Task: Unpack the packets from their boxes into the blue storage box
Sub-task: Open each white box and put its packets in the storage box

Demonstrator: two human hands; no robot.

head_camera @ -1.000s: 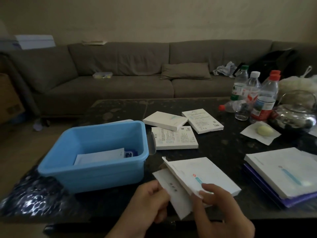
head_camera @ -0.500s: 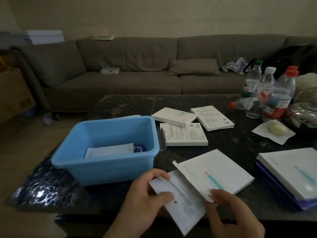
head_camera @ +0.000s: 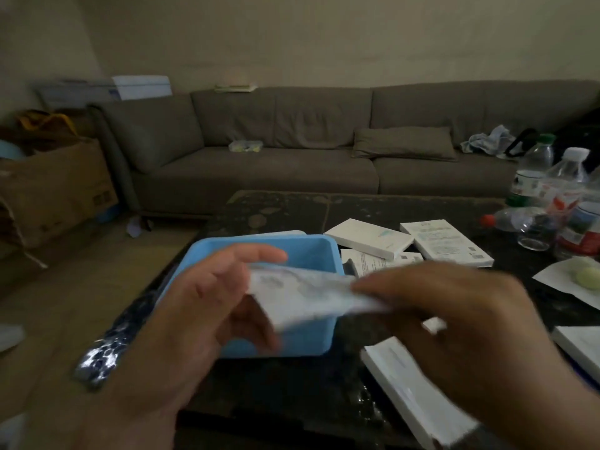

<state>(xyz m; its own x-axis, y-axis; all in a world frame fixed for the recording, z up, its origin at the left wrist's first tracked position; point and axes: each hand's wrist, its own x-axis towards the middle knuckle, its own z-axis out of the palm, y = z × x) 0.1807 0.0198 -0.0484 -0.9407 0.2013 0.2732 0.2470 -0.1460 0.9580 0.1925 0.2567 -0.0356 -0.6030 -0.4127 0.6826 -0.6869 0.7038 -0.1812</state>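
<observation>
Both hands up close w/ a white packet (head_camera: 305, 295) between them, held over the front of the blue storage box (head_camera: 311, 251) on the dark table (head_camera: 292, 381). Left hand (head_camera: 194, 313) grip: thumb and fingers pinch the packet's left end. Right hand (head_camera: 454, 323) grip: fingertips clamped on its right edge. Picture's blurry. An opened white box (head_camera: 412, 391) lies on the table under the right hand; three more boxes (head_camera: 370, 238) lie behind the storage box, bottles (head_camera: 565, 190) at far right.
</observation>
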